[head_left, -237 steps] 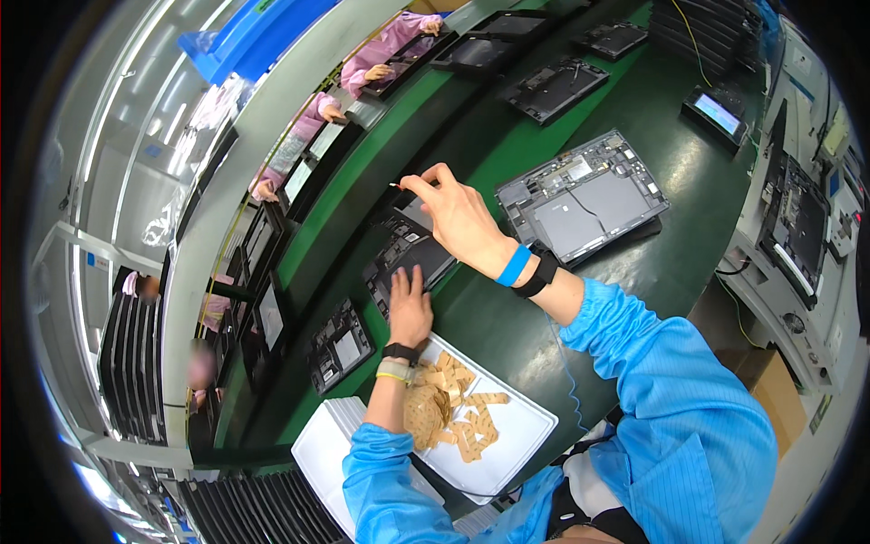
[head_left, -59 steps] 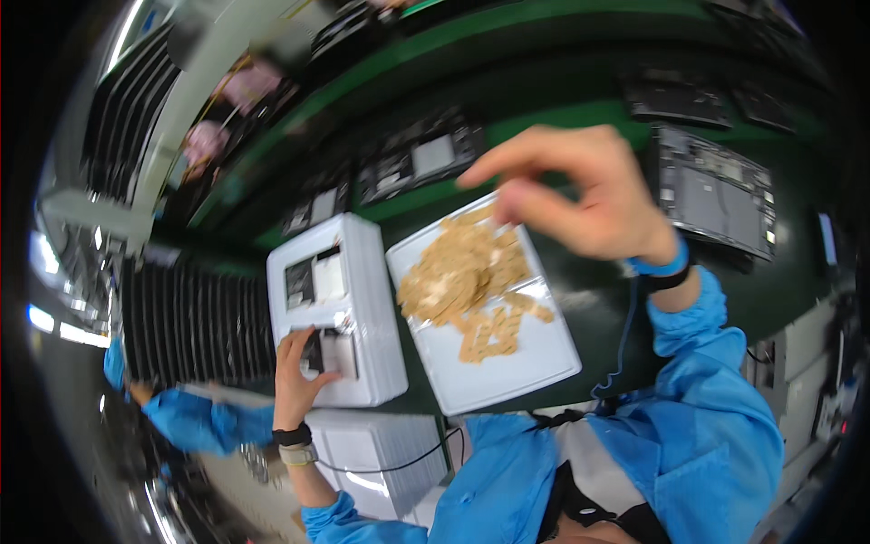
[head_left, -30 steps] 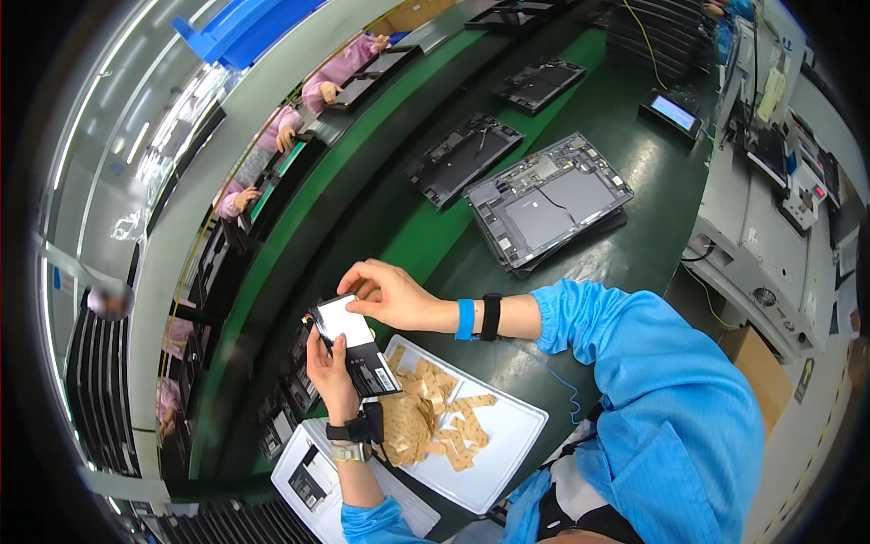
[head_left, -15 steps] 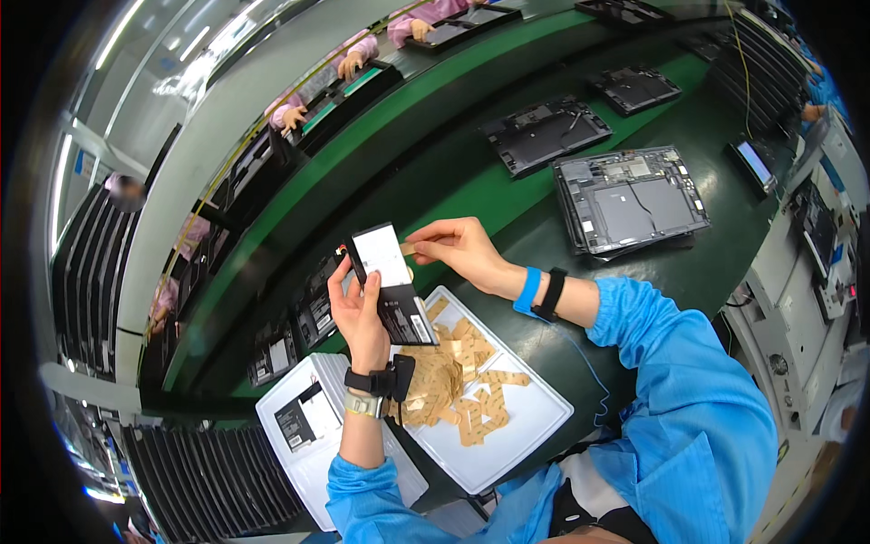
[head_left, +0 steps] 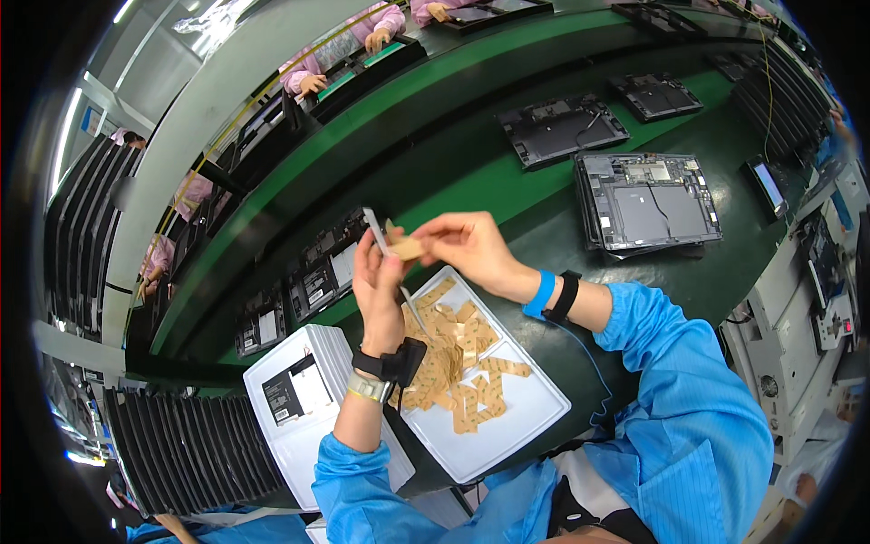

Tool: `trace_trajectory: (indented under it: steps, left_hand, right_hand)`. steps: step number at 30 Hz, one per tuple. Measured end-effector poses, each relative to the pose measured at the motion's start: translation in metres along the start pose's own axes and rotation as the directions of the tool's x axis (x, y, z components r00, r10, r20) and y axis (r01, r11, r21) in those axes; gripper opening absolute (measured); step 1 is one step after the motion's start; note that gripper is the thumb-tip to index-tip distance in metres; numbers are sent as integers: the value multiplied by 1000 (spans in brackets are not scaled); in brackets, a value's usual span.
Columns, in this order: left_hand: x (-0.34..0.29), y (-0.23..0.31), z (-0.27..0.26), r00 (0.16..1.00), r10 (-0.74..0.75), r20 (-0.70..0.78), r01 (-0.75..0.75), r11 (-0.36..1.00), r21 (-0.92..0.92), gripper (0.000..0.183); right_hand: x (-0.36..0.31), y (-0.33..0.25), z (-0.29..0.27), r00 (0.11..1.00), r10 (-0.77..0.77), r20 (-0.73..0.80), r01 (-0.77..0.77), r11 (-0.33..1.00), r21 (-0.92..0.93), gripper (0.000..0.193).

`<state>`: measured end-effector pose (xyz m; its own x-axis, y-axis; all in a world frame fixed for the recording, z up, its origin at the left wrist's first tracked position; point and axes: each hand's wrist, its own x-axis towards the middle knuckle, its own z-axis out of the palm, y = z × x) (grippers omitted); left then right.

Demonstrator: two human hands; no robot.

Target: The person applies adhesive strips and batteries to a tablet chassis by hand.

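My left hand (head_left: 381, 295) grips a flat battery pack (head_left: 374, 228), turned nearly edge-on, so its printed face is hidden. Between the thumb and fingers of my right hand (head_left: 473, 254) is a tan strip of backing paper (head_left: 408, 247), up against the battery pack's side. Whether the strip is still stuck to the pack I cannot tell. Below both hands lies a white tray (head_left: 530, 412) with a heap of loose tan paper strips (head_left: 439, 363). To its left, another black-and-white battery pack (head_left: 296, 390) lies on a stack of white trays (head_left: 340, 354).
Opened devices (head_left: 648, 204) are stacked at the right, and more opened chassis (head_left: 562, 131) lie along the green conveyor belt (head_left: 435, 190). A row of black trays (head_left: 190, 449) stands lower left. Across the line, co-workers' hands (head_left: 379, 39) handle dark panels. A blue wrist-strap cord (head_left: 594, 367) trails beside the tray.
The battery pack has turned from face-on to nearly edge-on in my left hand. My right hand has drawn the tan strip further into view. The whole view has shifted slightly.
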<state>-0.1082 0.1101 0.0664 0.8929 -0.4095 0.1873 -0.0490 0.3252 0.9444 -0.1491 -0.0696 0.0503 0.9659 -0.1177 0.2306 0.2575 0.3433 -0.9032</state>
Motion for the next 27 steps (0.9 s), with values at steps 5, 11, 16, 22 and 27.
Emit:
trace_trajectory:
  steps: [5,11,16,22,27]
  left_hand:
    - [7,1,-4,984,53,-172,-47,998,35,66]
    - [5,-2,2,968,185,-171,-144,964,223,68]
    - [8,-1,-5,991,42,-130,-68,978,-199,58]
    - [11,-6,-17,929,196,-313,-224,973,-55,64]
    - [10,3,-12,962,178,-208,-192,980,-47,62]
  right_hand:
    - [-12,-10,7,988,-153,-20,141,945,-295,18]
    - [-26,-18,21,978,-185,95,207,904,-373,20]
    - [-5,-5,5,993,-108,-57,83,940,-331,17]
    - [-48,-22,41,931,-329,158,365,817,-446,17]
    - [-41,-18,31,973,-194,126,228,893,-387,16]
